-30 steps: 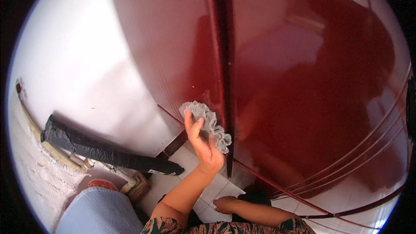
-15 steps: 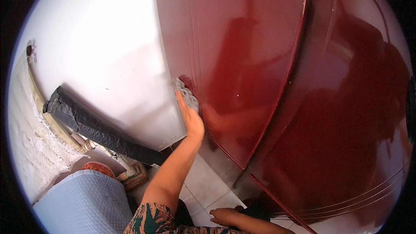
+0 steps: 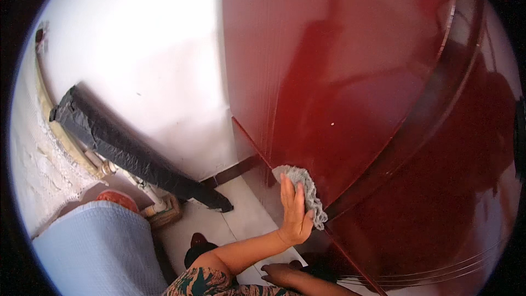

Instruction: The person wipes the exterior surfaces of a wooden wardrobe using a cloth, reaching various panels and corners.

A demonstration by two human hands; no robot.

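Note:
My left hand (image 3: pixel 296 214) presses a crumpled grey cloth (image 3: pixel 304 183) against a glossy dark red panel (image 3: pixel 350 87), with the fingers stretched along the cloth. The cloth lies at the panel's lower edge, near the dark curved upright strip (image 3: pixel 416 109) that parts it from another red panel (image 3: pixel 416 208). Low in the view, my right hand (image 3: pixel 282 275) hangs in shadow over the floor, below the left wrist. Its fingers look loosely apart, and nothing shows in them.
A white wall (image 3: pixel 148 38) meets the red panel's left side. Against it leans a long roll in black plastic (image 3: pixel 131 145). A light blue quilted cover (image 3: pixel 104 246), a white lace cloth (image 3: pixel 46 170) and a wooden block (image 3: pixel 164 212) are at the left. Pale tiles (image 3: pixel 241 211) cover the floor.
My left hand has slid the grey cloth down and to the right across the red panel, from its left side to its lower edge. The right hand stays low.

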